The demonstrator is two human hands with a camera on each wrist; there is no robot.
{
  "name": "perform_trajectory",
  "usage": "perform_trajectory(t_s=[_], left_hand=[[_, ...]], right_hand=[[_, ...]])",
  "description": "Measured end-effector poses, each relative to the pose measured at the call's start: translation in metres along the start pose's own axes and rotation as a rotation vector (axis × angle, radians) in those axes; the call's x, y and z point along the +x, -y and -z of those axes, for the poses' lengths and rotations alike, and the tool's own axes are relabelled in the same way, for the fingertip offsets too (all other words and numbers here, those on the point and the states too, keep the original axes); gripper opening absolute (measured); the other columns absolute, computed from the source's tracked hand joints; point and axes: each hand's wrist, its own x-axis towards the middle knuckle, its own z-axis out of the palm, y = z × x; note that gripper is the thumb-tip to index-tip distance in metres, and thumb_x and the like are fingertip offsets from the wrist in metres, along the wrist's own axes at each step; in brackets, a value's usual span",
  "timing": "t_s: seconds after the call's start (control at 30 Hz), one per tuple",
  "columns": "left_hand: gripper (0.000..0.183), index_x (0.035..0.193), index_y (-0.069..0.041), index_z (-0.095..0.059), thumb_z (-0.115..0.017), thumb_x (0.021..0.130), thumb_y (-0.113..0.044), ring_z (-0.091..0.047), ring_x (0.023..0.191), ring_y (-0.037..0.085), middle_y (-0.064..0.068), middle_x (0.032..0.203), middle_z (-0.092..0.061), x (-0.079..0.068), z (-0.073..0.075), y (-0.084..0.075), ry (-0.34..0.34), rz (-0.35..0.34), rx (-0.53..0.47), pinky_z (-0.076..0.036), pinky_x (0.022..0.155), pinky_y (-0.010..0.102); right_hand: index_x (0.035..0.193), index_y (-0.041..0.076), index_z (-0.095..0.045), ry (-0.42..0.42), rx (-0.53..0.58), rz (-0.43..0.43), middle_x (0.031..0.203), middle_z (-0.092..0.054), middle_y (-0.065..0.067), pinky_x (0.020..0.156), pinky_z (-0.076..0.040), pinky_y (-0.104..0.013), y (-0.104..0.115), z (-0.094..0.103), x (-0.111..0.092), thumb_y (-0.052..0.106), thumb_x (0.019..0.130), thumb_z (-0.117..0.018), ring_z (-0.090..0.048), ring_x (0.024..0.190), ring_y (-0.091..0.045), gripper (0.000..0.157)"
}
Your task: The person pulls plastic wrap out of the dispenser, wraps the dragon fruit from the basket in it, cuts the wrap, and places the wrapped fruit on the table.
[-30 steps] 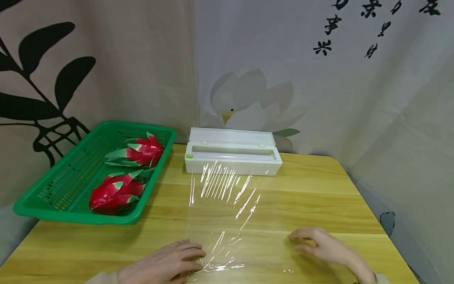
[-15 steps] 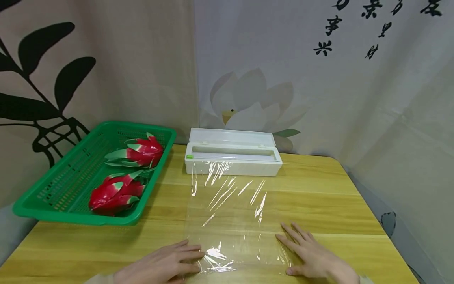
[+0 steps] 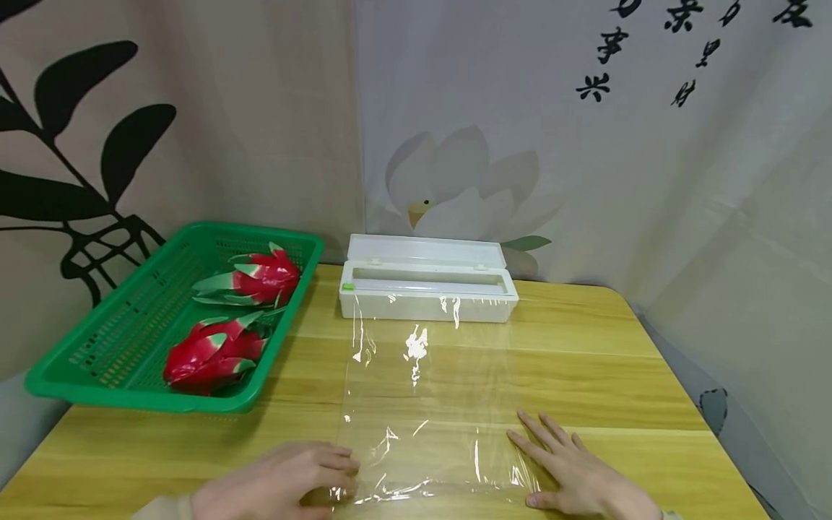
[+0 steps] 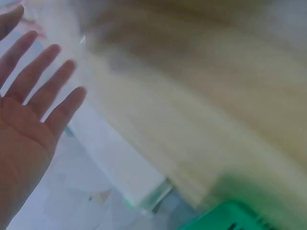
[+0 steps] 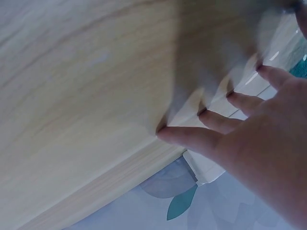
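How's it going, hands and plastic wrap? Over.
Plastic wrap runs from white dispenser. Left hand at its left edge, contact unclear; right hand spread at right edge. Green basket left, not blocking.

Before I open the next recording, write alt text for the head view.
A left hand and a right hand flank the near end of a clear plastic sheet running over a yellow wooden table to an open, long white box. At left, a green plastic basket holds two red-and-green dragon fruits.
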Motion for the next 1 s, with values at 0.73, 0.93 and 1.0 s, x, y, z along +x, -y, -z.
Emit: perform_trajectory(t_s=[0.73, 0.93, 1.0], left_hand=[[0.066, 0.137, -0.010, -0.049, -0.073, 0.082, -0.036, -0.039, 0.124, 0.048, 0.024, 0.138, -0.045, -0.035, 0.119, 0.088, -0.236, 0.607, 0.194, -0.046, 0.087, 0.066], [0.086, 0.144, -0.014, -0.035, -0.072, 0.077, -0.051, -0.022, 0.126, 0.058, 0.032, 0.145, -0.027, -0.048, 0.121, 0.119, -0.033, 0.728, 0.095, -0.037, 0.084, 0.076], [0.091, 0.145, -0.015, -0.033, -0.074, 0.074, -0.052, -0.019, 0.126, 0.060, 0.033, 0.146, -0.023, -0.050, 0.119, 0.124, 0.008, 0.750, 0.066, -0.035, 0.084, 0.078]], right_hand=[[0.152, 0.027, -0.023, 0.013, -0.011, -0.024, 0.160, -0.010, -0.014, 0.093, -0.024, -0.081, 0.001, 0.000, 0.002, 0.064, 0.082, -0.056, -0.016, 0.141, -0.051, 0.086], [0.152, 0.027, -0.022, 0.027, -0.004, -0.035, 0.160, -0.009, -0.014, 0.095, -0.024, -0.080, 0.002, 0.001, 0.002, 0.064, 0.082, -0.056, -0.015, 0.142, -0.050, 0.086], [0.152, 0.027, -0.022, 0.030, 0.000, -0.034, 0.161, -0.008, -0.013, 0.094, -0.023, -0.081, 0.002, 0.001, 0.002, 0.063, 0.082, -0.056, -0.014, 0.142, -0.050, 0.085]])
